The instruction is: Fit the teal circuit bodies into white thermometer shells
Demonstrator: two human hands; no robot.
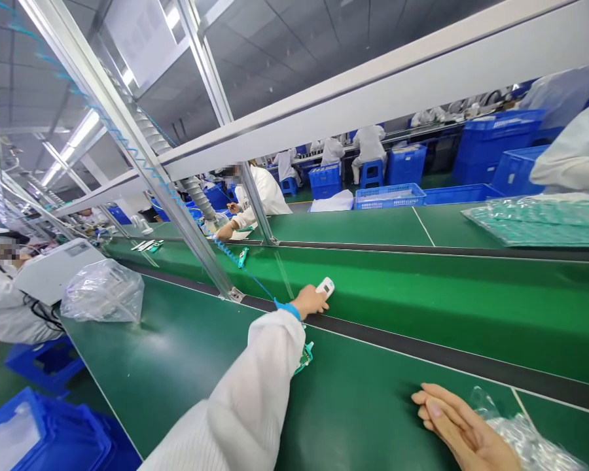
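My left hand [310, 302] reaches over the dark edge strip onto the bright green belt. Its fingers hold a small white device [326, 288] with a dark window on its face. A blue band with a coiled blue cord circles that wrist. Partly hidden beside my left sleeve, a green circuit board [305, 357] lies on the near table. My right hand [459, 422] is above the table at the lower right, palm turned inward, fingers extended and nothing in them. Clear plastic bags [535, 439] lie just right of it. Farther up the belt sits another green piece [243, 257].
Metal posts [203, 261] rise between belt and table. A plastic bag [103, 291] lies at the table's left end, near a seated person. Across the belt, another person works beside a bag of green parts [544, 219]. Blue bins [44, 432] stand lower left.
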